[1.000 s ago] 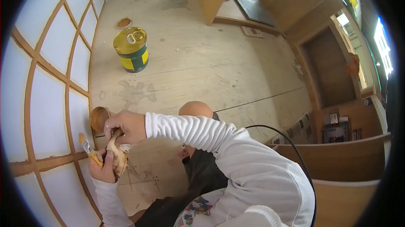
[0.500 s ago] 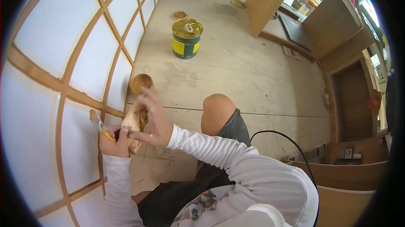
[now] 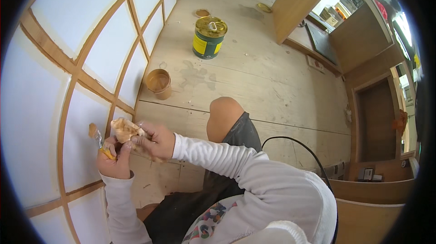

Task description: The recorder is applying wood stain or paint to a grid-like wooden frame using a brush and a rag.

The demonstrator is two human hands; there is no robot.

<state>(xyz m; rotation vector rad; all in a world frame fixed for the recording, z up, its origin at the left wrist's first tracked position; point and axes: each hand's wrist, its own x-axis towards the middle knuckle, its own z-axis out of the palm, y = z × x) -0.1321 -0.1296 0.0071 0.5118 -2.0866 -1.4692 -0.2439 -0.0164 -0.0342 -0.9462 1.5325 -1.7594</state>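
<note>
My left hand (image 3: pixel 115 162) is closed round a paintbrush (image 3: pixel 107 152) with a yellow handle. The brush points up, its brown-coated bristles close to the lattice panel (image 3: pixel 91 80) of brown wooden strips over white panes. A crumpled, brown-stained cloth (image 3: pixel 123 129) is bunched in my right hand (image 3: pixel 159 140), whose fingers are closed on it. My left fingertips meet the cloth's lower edge beside my right thumb. Just beyond my hands, a small brown cup (image 3: pixel 162 93) with brown paint inside stands on the floor by the panel.
A green and yellow can (image 3: pixel 207 46) with a gold lid stands farther off. Behind it lie a round brown lid (image 3: pixel 202 13) and a gold disc (image 3: pixel 264 7). Wooden cabinetry (image 3: pixel 376 121) lines the right side. A black cable (image 3: pixel 295 142) curves beside my knee (image 3: pixel 225 117).
My right hand has closed on the cloth, having been spread above it, and the cloth is bunched higher. The brush has dipped slightly. The view has shifted, showing the cup fully.
</note>
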